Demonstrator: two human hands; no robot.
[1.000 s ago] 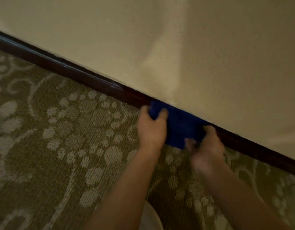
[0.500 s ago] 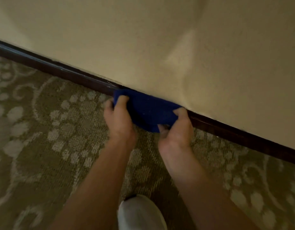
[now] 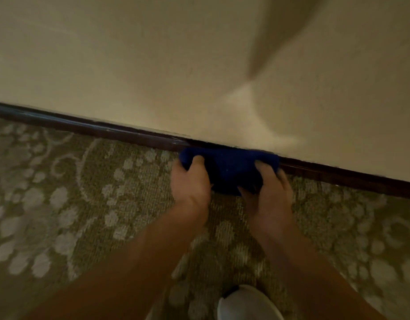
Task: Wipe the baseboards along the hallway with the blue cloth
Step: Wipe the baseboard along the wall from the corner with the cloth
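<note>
A dark brown baseboard (image 3: 88, 128) runs along the foot of the cream wall, from the left edge down to the right edge. The blue cloth (image 3: 229, 167) is bunched against the baseboard near the middle of the view and hides that stretch of it. My left hand (image 3: 190, 183) grips the cloth's left end, fingers curled over its top. My right hand (image 3: 268, 192) grips the right end, with the thumb under the cloth's lower edge.
Patterned beige carpet (image 3: 84, 204) covers the floor below the baseboard. A white shoe (image 3: 247, 303) shows at the bottom edge between my forearms. The cream wall (image 3: 153, 65) fills the upper half, with a shadow at the upper right.
Both hands have slid the cloth leftward along the baseboard, and the view has turned so the baseboard lies flatter across the frame. The white shoe has come into view.
</note>
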